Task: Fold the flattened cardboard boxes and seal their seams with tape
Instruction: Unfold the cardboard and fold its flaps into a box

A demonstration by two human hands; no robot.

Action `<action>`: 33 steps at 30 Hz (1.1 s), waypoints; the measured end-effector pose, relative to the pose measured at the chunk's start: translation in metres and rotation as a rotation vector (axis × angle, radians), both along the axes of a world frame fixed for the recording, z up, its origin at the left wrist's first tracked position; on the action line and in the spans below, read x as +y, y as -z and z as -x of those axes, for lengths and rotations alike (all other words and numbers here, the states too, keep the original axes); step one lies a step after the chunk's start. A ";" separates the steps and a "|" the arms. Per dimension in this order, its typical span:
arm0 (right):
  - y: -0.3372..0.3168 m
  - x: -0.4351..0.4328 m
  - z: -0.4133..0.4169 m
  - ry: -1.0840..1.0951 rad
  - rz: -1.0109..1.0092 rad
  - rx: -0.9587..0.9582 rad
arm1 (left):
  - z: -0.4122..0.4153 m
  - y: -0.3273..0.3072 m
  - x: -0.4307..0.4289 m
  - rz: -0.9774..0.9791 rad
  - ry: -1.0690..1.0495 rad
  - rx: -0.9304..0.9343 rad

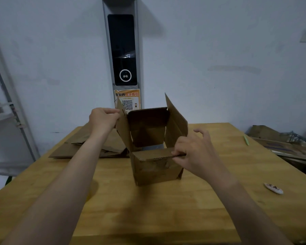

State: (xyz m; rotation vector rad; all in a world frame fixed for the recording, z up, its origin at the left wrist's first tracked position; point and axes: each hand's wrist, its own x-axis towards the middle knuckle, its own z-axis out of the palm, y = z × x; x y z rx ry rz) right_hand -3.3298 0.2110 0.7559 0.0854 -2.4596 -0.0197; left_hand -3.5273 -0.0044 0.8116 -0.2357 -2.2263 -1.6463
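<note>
A brown cardboard box (pixel 155 170) stands upright in the middle of the wooden table (pixel 166 209), its top flaps raised. My left hand (pixel 102 119) grips the top of the left flap. My right hand (pixel 194 152) pinches the edge of the near flap, which is bent inward over the opening. The right flap sticks up high and the far flap leans inward. A stack of flattened cardboard boxes (pixel 88 145) lies on the table behind my left arm. No tape is in view.
A small white oval object (pixel 273 188) lies near the table's right edge, and a green pen (pixel 246 140) lies farther back. Cardboard scraps (pixel 286 144) pile up beyond the right edge. A metal shelf frame (pixel 9 106) stands at left, a grey kiosk (pixel 122 53) against the wall.
</note>
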 end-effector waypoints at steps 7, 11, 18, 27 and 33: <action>-0.007 0.006 0.019 -0.070 -0.009 -0.152 | 0.023 -0.002 0.002 -0.028 0.129 -0.052; -0.020 0.006 0.021 -0.066 -0.004 -0.342 | 0.027 0.001 0.003 -0.024 0.157 -0.048; -0.029 0.017 0.016 -0.168 0.099 -0.436 | 0.026 0.012 0.006 -0.091 0.149 -0.051; -0.044 0.034 0.021 0.208 0.109 -0.516 | 0.015 0.014 0.011 -0.110 0.133 -0.036; -0.032 0.056 0.014 0.239 0.181 -0.564 | 0.010 0.013 0.003 -0.134 0.116 -0.053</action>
